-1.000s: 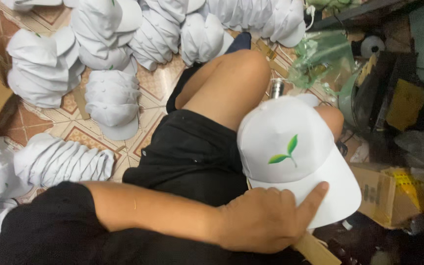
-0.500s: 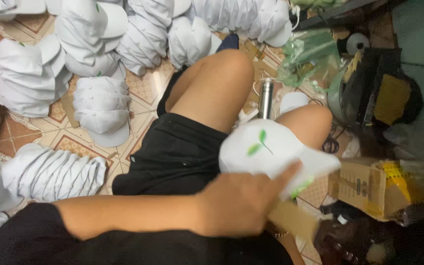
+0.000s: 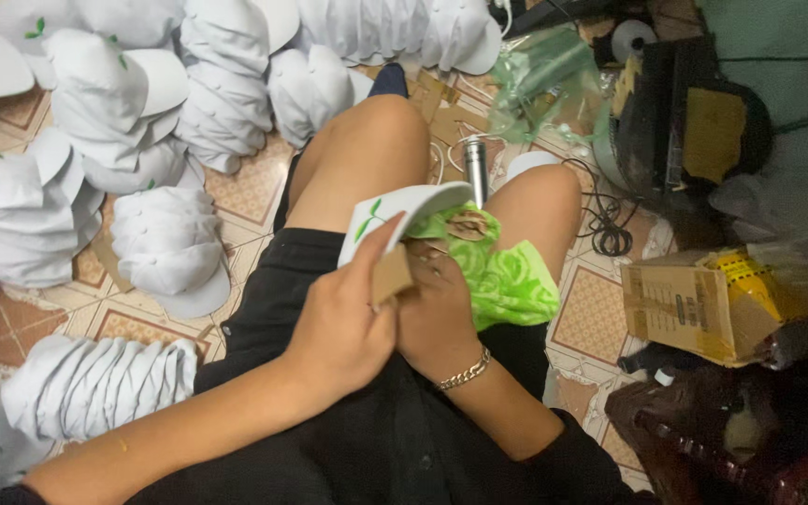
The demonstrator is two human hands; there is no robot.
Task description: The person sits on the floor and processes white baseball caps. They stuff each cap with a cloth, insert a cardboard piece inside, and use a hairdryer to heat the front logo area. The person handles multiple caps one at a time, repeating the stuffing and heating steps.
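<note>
I sit on the floor with a white cap (image 3: 406, 205) over my lap, between my bare knees. It bears a green leaf mark and is turned so its green lining (image 3: 507, 278) faces up. My left hand (image 3: 346, 323) grips the cap's white edge and pinches a small brown cardboard piece (image 3: 392, 274) against it. Wearing a chain bracelet, my right hand (image 3: 434, 313) holds the cap from the inside, fingers curled in the green lining beside the cardboard.
Stacks of nested white caps (image 3: 156, 248) cover the tiled floor at the left and along the top. A metal cylinder (image 3: 476, 168) lies between my knees. At the right are an open cardboard box (image 3: 694, 299), a black machine (image 3: 685, 122), cables (image 3: 610, 229) and a green plastic bag (image 3: 544, 75).
The cap was crown up under my left hand alone; it is now flipped to show the green lining. My right hand has come in and grips it too.
</note>
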